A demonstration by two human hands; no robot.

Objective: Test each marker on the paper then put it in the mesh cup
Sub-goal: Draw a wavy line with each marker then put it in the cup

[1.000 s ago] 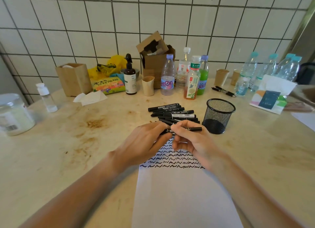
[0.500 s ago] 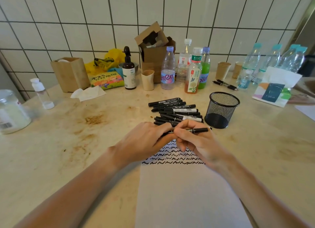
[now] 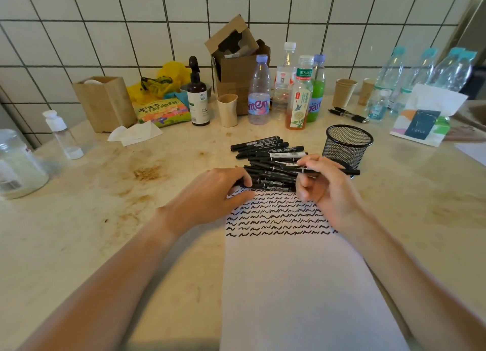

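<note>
Head view, left to right: left hand [image 3: 210,195] lies at the top left corner of the paper [image 3: 294,285], fingers [image 3: 240,178] curled over the near end of the marker pile [image 3: 268,164], likely pinching the next marker or a cap, exact hold hidden. Probably also pins the sheet. Paper sits lengthwise in front of the person, top part filled with about seven rows of black squiggles, lower part blank, so room left for tests. Pile lies just past the paper's top edge, within reach of both hands; roughly ten to twelve black markers, overlap stops an exact count. Right hand [image 3: 326,190] lifted above the paper's top right, thumb and forefinger pinching one marker [image 3: 339,170] held level, its end pointing at the mesh cup [image 3: 347,147], other fingers loosely bent. Looks like tested and heading for the drop. One mesh cup, just right of the pile on the table [image 3: 92,219]; contents cannot tell. Two more pens [image 3: 347,114] lie behind it, apart from the pile
</note>
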